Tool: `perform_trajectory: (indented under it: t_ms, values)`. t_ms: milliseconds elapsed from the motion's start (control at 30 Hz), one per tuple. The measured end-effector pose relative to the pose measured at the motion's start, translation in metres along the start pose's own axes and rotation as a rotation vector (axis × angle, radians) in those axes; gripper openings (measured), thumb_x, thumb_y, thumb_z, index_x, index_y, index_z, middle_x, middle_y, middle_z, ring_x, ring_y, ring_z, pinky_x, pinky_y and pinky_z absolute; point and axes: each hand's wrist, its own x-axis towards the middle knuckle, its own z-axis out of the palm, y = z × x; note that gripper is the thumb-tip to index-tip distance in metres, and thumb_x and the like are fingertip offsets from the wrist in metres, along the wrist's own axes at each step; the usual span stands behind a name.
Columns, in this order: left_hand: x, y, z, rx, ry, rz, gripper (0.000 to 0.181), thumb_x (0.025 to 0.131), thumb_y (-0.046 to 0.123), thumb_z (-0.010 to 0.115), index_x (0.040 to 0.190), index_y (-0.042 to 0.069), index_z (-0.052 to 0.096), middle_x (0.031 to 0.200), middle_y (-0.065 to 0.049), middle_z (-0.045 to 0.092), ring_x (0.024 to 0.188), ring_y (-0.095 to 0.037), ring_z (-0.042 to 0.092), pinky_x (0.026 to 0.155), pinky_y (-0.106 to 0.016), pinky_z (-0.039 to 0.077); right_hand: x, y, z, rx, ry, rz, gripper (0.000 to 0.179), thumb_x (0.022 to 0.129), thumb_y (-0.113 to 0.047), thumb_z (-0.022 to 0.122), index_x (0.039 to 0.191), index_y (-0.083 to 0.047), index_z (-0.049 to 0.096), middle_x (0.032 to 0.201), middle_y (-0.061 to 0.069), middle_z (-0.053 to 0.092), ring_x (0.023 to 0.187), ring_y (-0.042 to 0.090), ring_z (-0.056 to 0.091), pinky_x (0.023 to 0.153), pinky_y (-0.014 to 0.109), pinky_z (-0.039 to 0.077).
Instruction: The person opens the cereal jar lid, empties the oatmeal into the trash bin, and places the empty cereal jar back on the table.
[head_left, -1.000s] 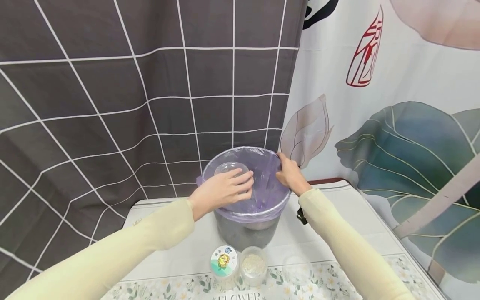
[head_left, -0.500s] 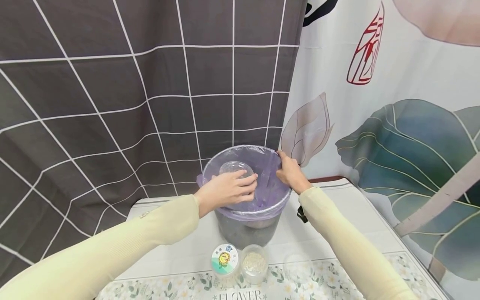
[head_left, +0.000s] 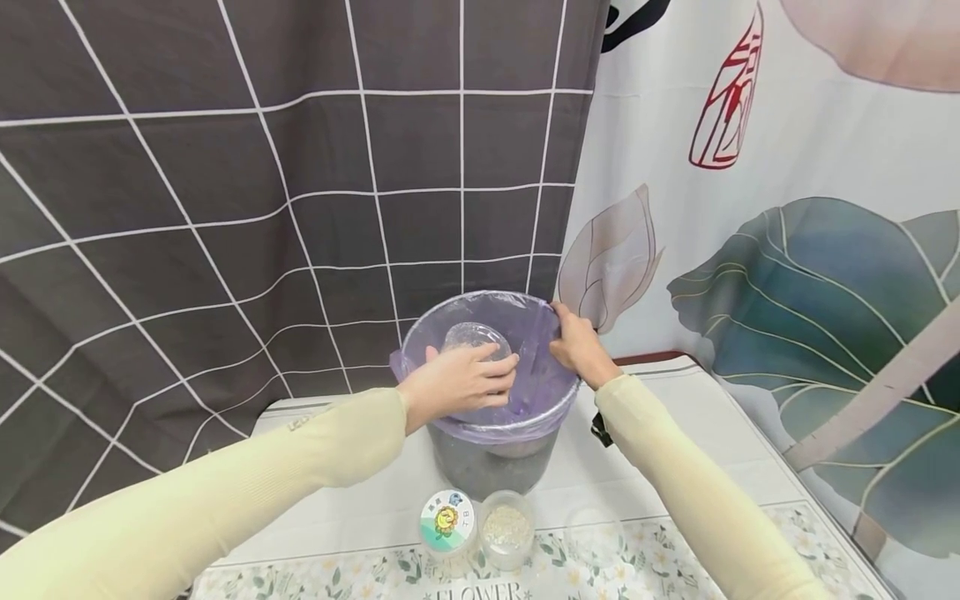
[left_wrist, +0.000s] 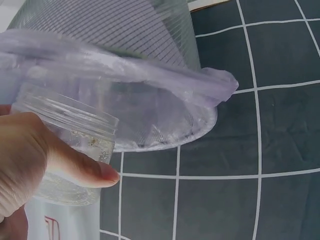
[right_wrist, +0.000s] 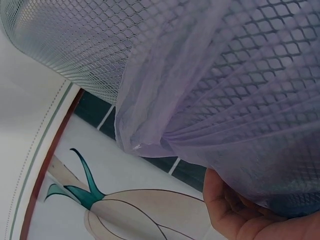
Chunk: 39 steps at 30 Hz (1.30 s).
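My left hand (head_left: 468,383) holds a clear plastic jar (head_left: 476,335) tipped inside the mouth of a grey mesh trash bin (head_left: 491,467). In the left wrist view, the thumb lies along the jar (left_wrist: 75,130), whose threaded mouth is uncapped; small bits cling to the inner wall. A thin purple trash bag (head_left: 538,362) lines the bin and folds over its rim. At the right side of that rim, my right hand (head_left: 579,346) grips the bin's edge through the bag (right_wrist: 200,135). The bottom of the bin is mostly hidden by the left hand.
In front of the bin stand a jar with a flower-pictured lid (head_left: 447,521) and an open jar (head_left: 507,530) of pale, grainy contents. A clear round lid (head_left: 592,533) lies to their right on the floral tablecloth (head_left: 652,558). A dark grid curtain (head_left: 420,225) hangs close behind.
My left hand and the jar have shifted slightly to the right inside the bin's mouth, and the jar has tipped more. The right hand stays on the rim.
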Motion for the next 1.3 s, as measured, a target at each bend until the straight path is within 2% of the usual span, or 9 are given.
perform_trajectory:
  t_ms: [233,567,800,1067,1300]
  values:
    - [0.0006,0.0039,0.001,-0.012,-0.001,0.027,0.106,0.05,-0.003,0.085,0.131,0.034,0.025,0.143,0.009,0.028,0.136,-0.015,0.018,0.108,-0.034,0.026,-0.0005,-0.0016,-0.0007,0.004,0.0,-0.001,0.069,0.072,0.002,0.051,0.139,-0.003,0.032,0.124,0.03,0.05,0.108,0.044,0.052,0.09,0.052,0.045]
    - [0.0004,0.0016,-0.0027,0.025,-0.016,0.067,0.108,0.051,-0.003,0.085,0.131,0.036,0.024,0.143,0.011,0.028,0.135,-0.014,0.018,0.107,-0.033,0.027,-0.0005,-0.0002,0.0005,0.015,0.0,0.009,0.07,0.072,0.003,0.05,0.139,-0.003,0.032,0.125,0.03,0.049,0.109,0.043,0.052,0.09,0.052,0.045]
    - [0.0007,0.001,-0.0036,0.038,-0.052,0.074,0.109,0.051,-0.004,0.084,0.132,0.035,0.022,0.144,0.01,0.025,0.136,-0.014,0.016,0.108,-0.033,0.026,-0.0006,0.0008,0.0014,0.013,0.006,0.0,0.07,0.072,0.003,0.05,0.139,-0.003,0.031,0.124,0.031,0.049,0.108,0.044,0.052,0.089,0.052,0.046]
    - [0.0007,0.0031,-0.0001,0.025,-0.036,0.057,0.108,0.05,-0.004,0.084,0.13,0.036,0.023,0.143,0.011,0.027,0.136,-0.014,0.017,0.107,-0.033,0.027,-0.0007,0.0017,0.0008,0.014,0.02,-0.011,0.068,0.071,0.003,0.05,0.138,-0.003,0.034,0.122,0.031,0.051,0.108,0.044,0.052,0.088,0.052,0.046]
    - [0.0007,0.0049,0.0026,0.014,0.004,0.037,0.106,0.049,-0.003,0.084,0.128,0.037,0.026,0.141,0.012,0.03,0.134,-0.013,0.02,0.105,-0.032,0.029,-0.0006,0.0015,0.0002,0.017,0.012,-0.012,0.069,0.071,0.003,0.049,0.138,-0.003,0.033,0.123,0.032,0.05,0.107,0.045,0.052,0.088,0.053,0.046]
